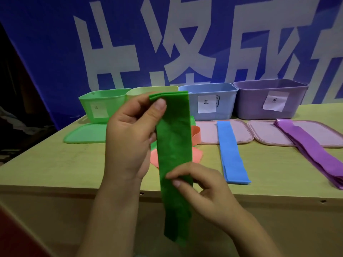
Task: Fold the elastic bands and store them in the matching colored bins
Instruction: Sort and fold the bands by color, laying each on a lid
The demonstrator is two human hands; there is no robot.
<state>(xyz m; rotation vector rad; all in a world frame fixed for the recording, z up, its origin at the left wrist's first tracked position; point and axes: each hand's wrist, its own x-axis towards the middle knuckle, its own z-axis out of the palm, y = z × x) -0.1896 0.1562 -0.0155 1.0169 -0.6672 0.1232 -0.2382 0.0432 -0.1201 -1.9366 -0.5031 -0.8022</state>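
Head view, left to right: green bin (100, 105) far left on the table (55, 164), its green lid (83, 133) lying just in front. Yellow bin (148, 90) next, mostly hidden behind the raised band. Left hand (130, 138) pinches the folded top end of the green band (174, 145) between thumb and fingers, held up in front of the bins; layers show at that top edge. Band hangs down toward the near edge, lower end loose below the table line. Right hand (202, 186) grips the band mid-length, fingertips closed on its right edge. Orange band (194, 136) lies rumpled behind the green one, partly hidden. Blue bin (209, 101), pink lid (239, 132) in front, blue band (232, 154) flat across it. Purple bin (271, 99) far right, purple band (311, 151) over a second pink lid (263, 134). Risks: stacked layers could slide apart at the top pinch if the thumb eases; loose tail could spring or twist, leaving an uneven fold; green band could snag the orange one when lowered.
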